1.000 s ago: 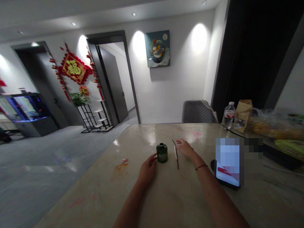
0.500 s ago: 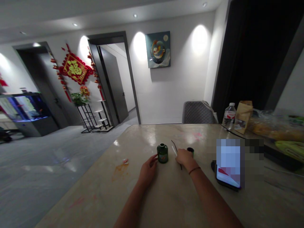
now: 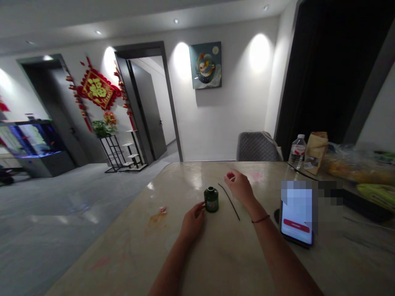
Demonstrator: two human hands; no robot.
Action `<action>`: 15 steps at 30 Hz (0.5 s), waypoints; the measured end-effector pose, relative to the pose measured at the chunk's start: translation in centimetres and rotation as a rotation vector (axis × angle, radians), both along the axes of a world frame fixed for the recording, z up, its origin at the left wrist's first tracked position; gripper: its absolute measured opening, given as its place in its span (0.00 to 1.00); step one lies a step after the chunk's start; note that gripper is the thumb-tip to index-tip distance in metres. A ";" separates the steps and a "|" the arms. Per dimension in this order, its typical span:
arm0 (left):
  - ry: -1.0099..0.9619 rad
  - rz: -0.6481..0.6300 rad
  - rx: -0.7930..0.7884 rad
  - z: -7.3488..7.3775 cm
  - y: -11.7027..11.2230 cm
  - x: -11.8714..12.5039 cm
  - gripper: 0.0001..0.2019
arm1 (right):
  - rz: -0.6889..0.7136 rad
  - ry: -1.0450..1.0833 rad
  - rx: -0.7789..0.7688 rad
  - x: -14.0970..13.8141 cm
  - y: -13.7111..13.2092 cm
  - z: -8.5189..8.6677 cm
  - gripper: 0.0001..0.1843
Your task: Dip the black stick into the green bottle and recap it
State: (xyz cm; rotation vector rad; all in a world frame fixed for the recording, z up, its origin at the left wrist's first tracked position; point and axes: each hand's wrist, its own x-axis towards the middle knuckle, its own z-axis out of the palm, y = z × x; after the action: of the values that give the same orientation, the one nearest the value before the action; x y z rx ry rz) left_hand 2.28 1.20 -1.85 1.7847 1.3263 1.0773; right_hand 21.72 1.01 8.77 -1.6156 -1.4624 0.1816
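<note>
At the far left, an aquarium (image 3: 31, 142) glows blue on a grey cabinet against the wall. Next along hang a red and gold wall hanging (image 3: 97, 88) and, below it, a black plant stand (image 3: 119, 150) with a green plant on top, and then a doorway (image 3: 145, 107) opens with a dark door standing ajar. A painting (image 3: 205, 65) of a round, colourful bowl hangs on the white wall further right. In the foreground, a pale marble-look table (image 3: 129, 250) carries an orange stain (image 3: 156, 220) and a small scrap (image 3: 162, 209) just above it. The left hand (image 3: 191, 224) rests low on the table, its fingers (image 3: 200, 208) curved and touching the left side of a dark green jar (image 3: 211, 200), which stands upright with a small neck; how firmly they hold it cannot be told. To the jar's right, a thin black strand (image 3: 230, 201) lies slantwise on the table, just beside the right hand (image 3: 240, 188). That hand is raised, fingertips (image 3: 230, 176) pressed together, and whether they pinch anything cannot be told. A dark bracelet (image 3: 261, 219) circles its wrist. Beyond it stand a grey quilted chair (image 3: 257, 146), a phone (image 3: 296, 218) with its screen partly pixelated, a plastic bottle (image 3: 298, 152), a paper bag (image 3: 317, 150) and a plastic bag (image 3: 352, 164) of food.
</note>
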 end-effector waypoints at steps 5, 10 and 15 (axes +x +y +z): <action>-0.005 -0.012 0.002 -0.1 0.1 0.0 0.18 | 0.221 0.332 0.337 -1.8 -0.5 1.2 0.09; -0.014 -0.009 -0.015 0.1 -0.1 0.1 0.18 | 0.293 0.398 0.376 -2.9 -0.3 0.4 0.09; -0.005 -0.012 -0.009 0.3 -0.2 0.1 0.18 | 0.208 0.318 0.229 -3.3 0.3 -0.8 0.07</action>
State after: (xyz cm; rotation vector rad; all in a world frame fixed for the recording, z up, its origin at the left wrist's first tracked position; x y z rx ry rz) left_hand 2.38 0.98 -1.54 1.7798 1.3141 1.0669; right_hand 18.38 1.29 7.98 -1.1895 -1.3471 0.3584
